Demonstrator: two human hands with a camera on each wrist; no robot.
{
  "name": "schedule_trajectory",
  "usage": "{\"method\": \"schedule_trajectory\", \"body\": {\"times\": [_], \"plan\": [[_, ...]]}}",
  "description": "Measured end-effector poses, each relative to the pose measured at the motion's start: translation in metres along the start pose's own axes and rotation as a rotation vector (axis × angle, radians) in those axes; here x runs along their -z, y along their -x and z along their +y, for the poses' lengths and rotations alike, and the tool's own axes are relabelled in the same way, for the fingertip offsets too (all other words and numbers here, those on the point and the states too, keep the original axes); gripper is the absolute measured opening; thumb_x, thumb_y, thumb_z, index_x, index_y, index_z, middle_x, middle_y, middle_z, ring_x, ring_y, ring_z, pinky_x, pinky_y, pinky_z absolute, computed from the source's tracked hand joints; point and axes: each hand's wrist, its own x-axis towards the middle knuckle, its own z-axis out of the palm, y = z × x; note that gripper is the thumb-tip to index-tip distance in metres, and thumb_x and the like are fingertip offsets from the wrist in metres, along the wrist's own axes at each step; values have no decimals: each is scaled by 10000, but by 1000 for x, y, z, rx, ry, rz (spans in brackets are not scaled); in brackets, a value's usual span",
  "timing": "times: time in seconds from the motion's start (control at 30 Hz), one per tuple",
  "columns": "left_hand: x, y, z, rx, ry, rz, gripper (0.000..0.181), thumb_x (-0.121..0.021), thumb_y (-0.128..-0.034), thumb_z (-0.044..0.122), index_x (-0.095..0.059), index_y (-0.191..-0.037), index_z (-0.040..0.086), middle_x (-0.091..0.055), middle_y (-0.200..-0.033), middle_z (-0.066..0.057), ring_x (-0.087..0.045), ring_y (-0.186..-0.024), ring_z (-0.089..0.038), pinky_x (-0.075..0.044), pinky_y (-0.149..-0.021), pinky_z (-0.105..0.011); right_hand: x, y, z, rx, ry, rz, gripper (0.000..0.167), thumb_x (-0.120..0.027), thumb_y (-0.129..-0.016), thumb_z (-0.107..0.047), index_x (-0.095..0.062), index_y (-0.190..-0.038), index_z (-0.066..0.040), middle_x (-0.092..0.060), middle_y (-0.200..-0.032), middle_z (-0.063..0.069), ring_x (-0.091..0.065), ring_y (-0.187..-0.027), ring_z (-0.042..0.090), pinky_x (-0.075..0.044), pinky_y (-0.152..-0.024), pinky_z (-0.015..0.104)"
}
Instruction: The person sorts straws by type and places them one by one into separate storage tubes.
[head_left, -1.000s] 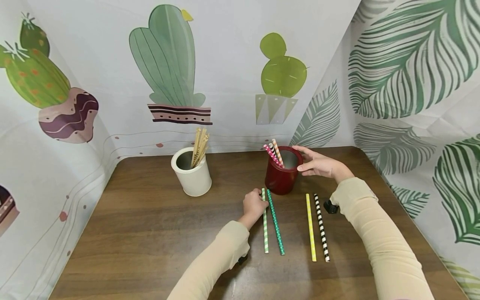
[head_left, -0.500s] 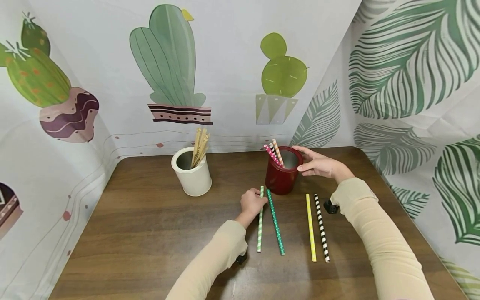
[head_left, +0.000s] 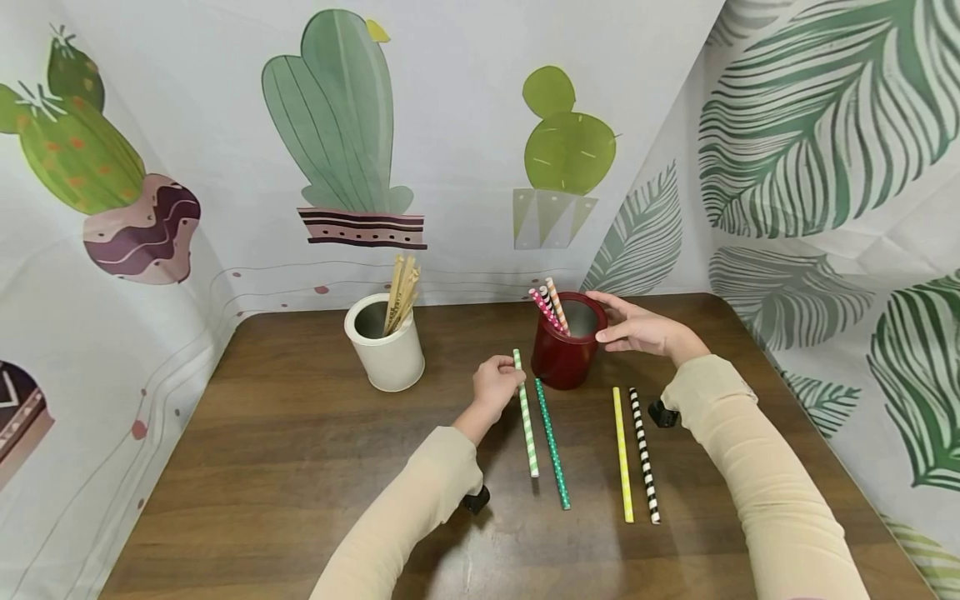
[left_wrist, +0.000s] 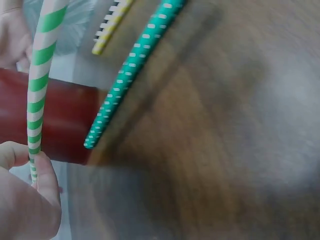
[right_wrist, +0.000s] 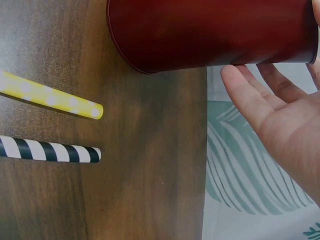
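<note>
My left hand (head_left: 498,386) pinches a green-and-white striped paper straw (head_left: 528,425) near its far end, between thumb and fingers. The straw slants upward in the left wrist view, seen in front of a dark red can (head_left: 564,362). With thumb and fingers spread and fairly straight, my right hand (head_left: 642,328) touches the can's right side near the rim. Pink dotted, black-and-white and orange striped straws (head_left: 557,310) lean inside this can. A teal dotted straw (head_left: 552,442) lies on the table just right of the held one.
Right of the teal straw lie a yellow dotted straw (head_left: 623,454) and a black-and-white striped straw (head_left: 644,454). A cream can (head_left: 390,360) with several tan paper-wrapped sticks (head_left: 402,296) stands at the back left. A printed cloth (head_left: 465,150) hangs behind the wooden table (head_left: 315,483).
My left hand has drawn the green-and-white straw left, away from the teal straw, then raised it and moved it toward the back. My right hand and the red can stay put.
</note>
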Motion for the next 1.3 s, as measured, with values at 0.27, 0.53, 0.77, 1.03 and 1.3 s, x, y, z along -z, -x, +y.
{"method": "schedule_trajectory", "body": {"times": [0.27, 0.53, 0.77, 1.03, 1.3], "plan": [[13, -5, 28, 36, 259, -18, 273, -604, -778, 41, -574, -1044, -15, -625, -874, -85, -555, -655, -69, -529, -665, -281, -1, 1, -1, 2, 1, -2, 795, -546, -836, -17, -59, -1431, -221, -116, -1453, 150, -521, -951, 115, -477, -825, 321], [26, -18, 52, 48, 463, 8, 277, -610, -768, 8, -561, -1037, -38, -602, -797, -23, -563, -647, -71, -493, -592, -180, 8, -9, 11, 2, -10, 8, 792, -543, -839, -17, -68, -1429, -249, -116, -1458, 133, -521, -961, 130, -462, -864, 382], [38, -20, 74, 29, 559, 62, 251, -599, -781, 7, -546, -1024, -28, -573, -790, -17, -549, -646, -72, -484, -600, -172, 11, -11, 15, 16, -13, 6, 805, -584, -822, -51, -93, -1423, -266, -130, -1452, 126, -528, -967, 130, -482, -827, 339], [46, -23, 95, -10, 637, 137, 218, -593, -789, 14, -504, -988, 21, -549, -820, -16, -536, -691, -85, -483, -624, -163, 10, -10, 15, 26, 11, -1, 810, -593, -821, -77, -87, -1424, -267, -125, -1451, 125, -524, -975, 131, -456, -873, 394], [48, -27, 108, -41, 694, 188, 222, -591, -789, 4, -494, -988, 23, -520, -799, -3, -517, -673, -74, -481, -631, -166, 12, -12, 17, 18, 6, 8, 788, -552, -841, -32, -79, -1426, -267, -130, -1449, 122, -523, -971, 136, -406, -924, 468]]}}
